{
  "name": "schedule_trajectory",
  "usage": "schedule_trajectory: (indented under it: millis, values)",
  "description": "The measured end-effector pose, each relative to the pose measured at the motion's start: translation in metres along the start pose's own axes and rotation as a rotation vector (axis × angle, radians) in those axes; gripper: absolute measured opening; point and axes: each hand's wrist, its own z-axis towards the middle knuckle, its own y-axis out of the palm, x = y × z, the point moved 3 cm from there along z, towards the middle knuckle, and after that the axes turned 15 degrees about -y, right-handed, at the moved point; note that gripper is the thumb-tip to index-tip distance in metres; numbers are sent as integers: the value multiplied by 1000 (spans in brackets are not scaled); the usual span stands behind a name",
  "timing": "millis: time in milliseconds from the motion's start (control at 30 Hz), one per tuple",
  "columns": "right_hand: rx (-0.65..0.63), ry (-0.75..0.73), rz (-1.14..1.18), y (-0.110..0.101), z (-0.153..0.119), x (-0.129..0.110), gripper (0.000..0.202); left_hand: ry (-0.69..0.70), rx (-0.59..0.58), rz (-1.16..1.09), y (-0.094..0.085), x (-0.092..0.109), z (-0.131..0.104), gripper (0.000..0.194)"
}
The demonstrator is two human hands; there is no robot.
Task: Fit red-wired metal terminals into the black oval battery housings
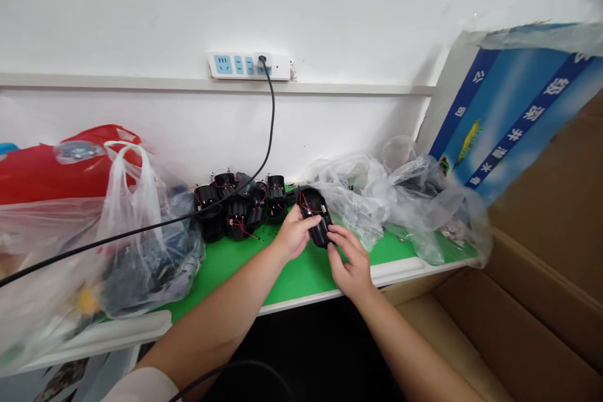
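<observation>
A black plastic housing (315,206) with thin red wires is held up over the green table top, its hollow inside facing me. My left hand (296,232) is closed on its left side, the thumb lying across the front. At the lower right edge, my right hand (348,257) grips it between thumb and fingers. Several similar black housings (240,210) with red wires are heaped on the table just left of my hands. A loose red wire end sticks out of that heap.
Plastic bags of parts stand left (151,245) and right (367,195). A black cable (272,119) runs from the power strip (249,67) across the left side. An open cardboard box (532,308) is at the right, beyond the table's white front edge (301,301).
</observation>
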Motion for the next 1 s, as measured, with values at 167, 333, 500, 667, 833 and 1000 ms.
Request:
schedule_trajectory:
  millis: [167,333,500,667,833,1000]
  values:
    - [-1,-14,-143,-1,14,8,24,146,118,307,-13,6,6,51]
    - [-66,199,-106,7,50,12,43,177,89,418,-17,6,11,56]
    - [-64,331,-131,11,84,25,39,198,104,497,-21,0,16,54]
    - [30,437,-19,-2,91,37,30,176,54,443,-19,-1,16,51]
    - [125,587,22,-11,82,46,36,163,56,441,-15,-1,16,46]
    - [73,407,-124,-7,77,47,34,102,73,372,-13,1,11,40]
